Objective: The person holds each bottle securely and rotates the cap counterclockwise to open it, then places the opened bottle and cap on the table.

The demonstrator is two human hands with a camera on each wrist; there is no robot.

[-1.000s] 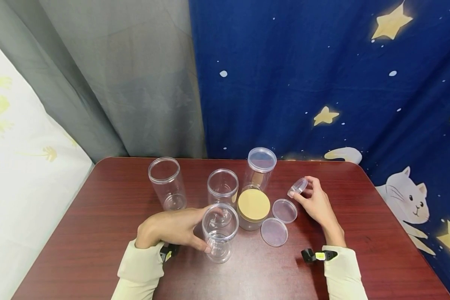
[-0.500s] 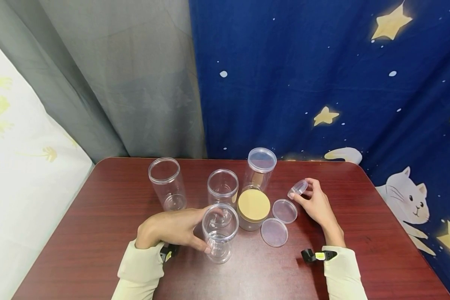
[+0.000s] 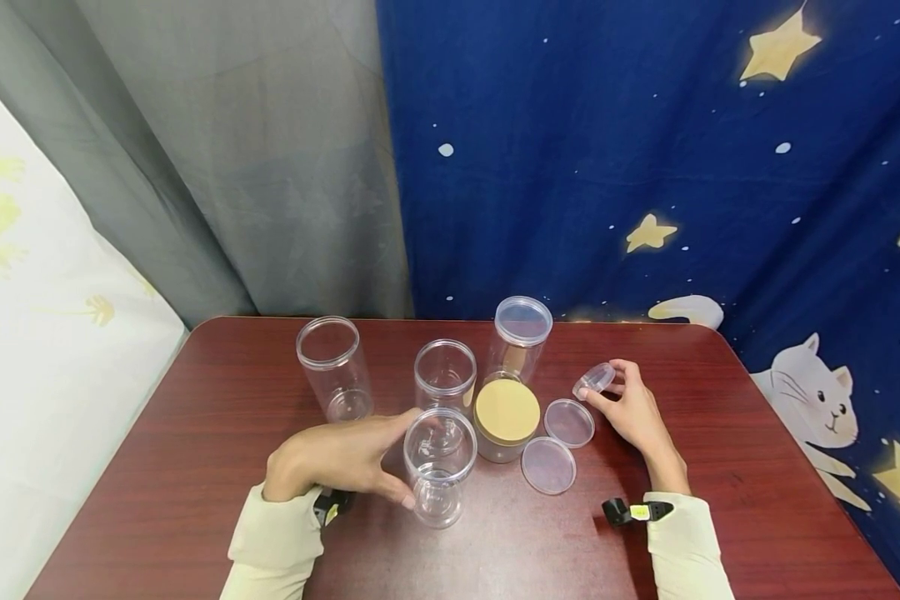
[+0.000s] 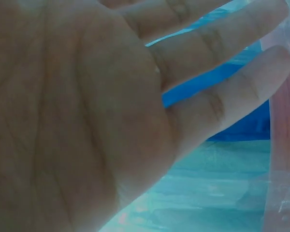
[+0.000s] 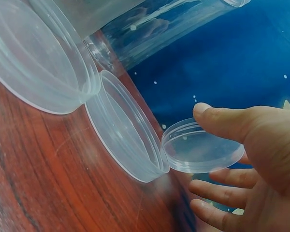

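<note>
My left hand (image 3: pixel 345 454) is beside the nearest clear jar (image 3: pixel 438 492), which stands upright without a lid. Its thumb and fingers are spread at the jar's left side; in the left wrist view the visible fingers (image 4: pixel 222 106) look straight. Over on the right, my right hand (image 3: pixel 633 417) pinches a clear round lid (image 3: pixel 594 380) between thumb and fingers, tilted on its edge. The right wrist view shows the thumb over the rim of this lid (image 5: pixel 203 152). Two more clear lids (image 3: pixel 569 422) (image 3: pixel 549 465) lie flat, left of that hand.
A squat jar with a yellow lid (image 3: pixel 507 411) stands right of the nearest jar. Behind are an open clear jar (image 3: pixel 446 367), a taller jar with a clear lid (image 3: pixel 523 321), and another open jar (image 3: pixel 330 367) at left. Curtains hang beyond the table's far edge (image 3: pixel 607 323).
My left hand has drawn slightly left, and its fingers no longer show behind the nearest jar. The right hand and its lid have barely moved.
</note>
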